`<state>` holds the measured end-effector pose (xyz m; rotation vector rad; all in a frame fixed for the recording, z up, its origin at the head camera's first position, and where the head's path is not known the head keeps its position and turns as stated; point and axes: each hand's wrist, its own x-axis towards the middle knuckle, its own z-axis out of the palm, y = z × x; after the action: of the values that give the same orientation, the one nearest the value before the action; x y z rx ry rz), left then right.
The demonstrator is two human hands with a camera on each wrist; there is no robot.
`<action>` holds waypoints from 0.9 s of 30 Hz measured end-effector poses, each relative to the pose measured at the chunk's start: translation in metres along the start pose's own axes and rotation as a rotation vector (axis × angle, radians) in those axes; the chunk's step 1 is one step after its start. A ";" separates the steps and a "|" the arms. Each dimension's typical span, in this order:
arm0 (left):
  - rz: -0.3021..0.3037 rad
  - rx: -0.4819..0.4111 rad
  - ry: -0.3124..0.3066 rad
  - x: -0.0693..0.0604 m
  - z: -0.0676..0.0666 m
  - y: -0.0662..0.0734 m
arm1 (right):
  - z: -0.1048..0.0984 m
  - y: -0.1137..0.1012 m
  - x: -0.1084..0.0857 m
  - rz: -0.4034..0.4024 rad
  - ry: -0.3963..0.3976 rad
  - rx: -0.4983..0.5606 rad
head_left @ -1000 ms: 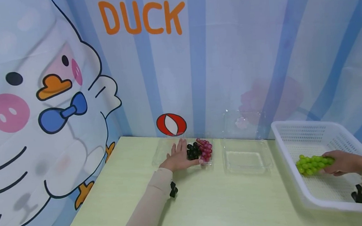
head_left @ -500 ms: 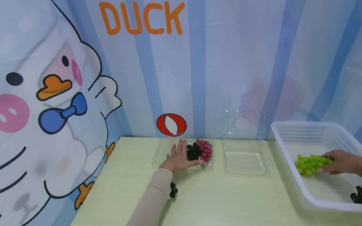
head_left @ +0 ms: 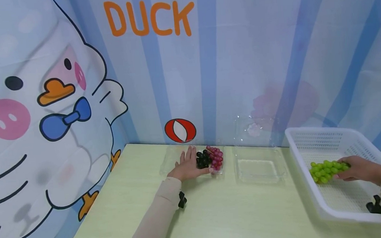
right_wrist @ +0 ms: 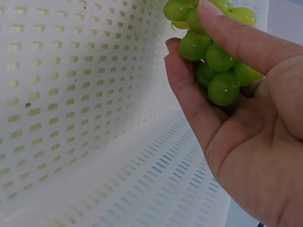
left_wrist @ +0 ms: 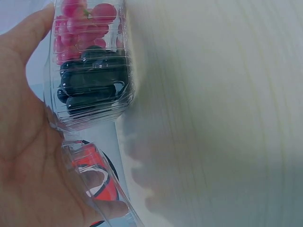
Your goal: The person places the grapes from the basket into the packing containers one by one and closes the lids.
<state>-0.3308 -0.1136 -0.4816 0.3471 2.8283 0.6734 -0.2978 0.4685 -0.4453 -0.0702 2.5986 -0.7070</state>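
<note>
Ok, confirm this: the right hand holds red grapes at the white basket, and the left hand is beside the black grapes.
No: the right hand holds green grapes, not red, at the white basket, as the right wrist view shows; the left hand is beside the black grapes.

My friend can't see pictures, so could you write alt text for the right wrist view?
A right hand grips a bunch of green grapes. Behind it is a white basket pierced with rows of small holes and slots.
</note>
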 end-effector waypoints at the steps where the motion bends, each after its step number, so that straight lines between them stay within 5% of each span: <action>1: -0.002 0.002 -0.002 0.000 0.000 0.000 | 0.000 -0.001 0.000 0.000 -0.005 0.010; 27: 0.006 -0.008 0.000 0.001 0.000 -0.002 | -0.004 0.002 0.003 -0.011 0.017 0.002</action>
<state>-0.3321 -0.1148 -0.4825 0.3550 2.8243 0.6861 -0.3024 0.4721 -0.4445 -0.0782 2.6154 -0.7171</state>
